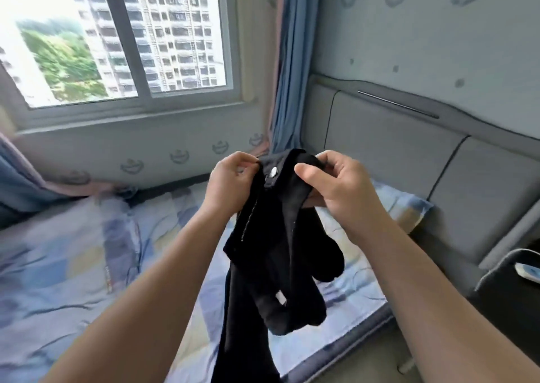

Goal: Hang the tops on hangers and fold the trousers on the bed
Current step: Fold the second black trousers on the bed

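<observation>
Black trousers [271,236] held up over the bed [73,251], waistband pinched by the left hand [230,182] and gripped by the right hand [330,187], fingers curled, legs cut off at the near edge, window [125,35] far left.

We count two hands mid-frame, the left hand [230,181] and the right hand [330,184]; one pair of black trousers [271,251]; one bed [73,251]; one pillow [403,204] at right; one window [131,38] upper left; two blue curtains [289,61].

Grey headboard [394,149] stood against patterned wall [438,40], blue curtain [289,61] hung beside window [128,46], tower blocks [181,32] showed outside.
</observation>
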The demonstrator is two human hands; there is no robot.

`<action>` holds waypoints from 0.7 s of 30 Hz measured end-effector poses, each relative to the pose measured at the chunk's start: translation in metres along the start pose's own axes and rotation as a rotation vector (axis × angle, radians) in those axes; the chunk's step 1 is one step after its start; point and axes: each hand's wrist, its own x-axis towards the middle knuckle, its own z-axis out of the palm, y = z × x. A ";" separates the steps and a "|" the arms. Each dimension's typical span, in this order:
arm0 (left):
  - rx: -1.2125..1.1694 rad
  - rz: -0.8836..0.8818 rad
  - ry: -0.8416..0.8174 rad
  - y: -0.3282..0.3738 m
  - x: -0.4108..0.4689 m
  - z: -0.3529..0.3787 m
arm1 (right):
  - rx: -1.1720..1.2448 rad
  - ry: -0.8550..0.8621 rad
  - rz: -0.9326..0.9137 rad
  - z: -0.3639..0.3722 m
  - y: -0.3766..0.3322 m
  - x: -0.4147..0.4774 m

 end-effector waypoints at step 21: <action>0.443 -0.361 0.302 -0.174 -0.041 -0.147 | -0.306 -0.391 0.244 0.193 0.130 0.105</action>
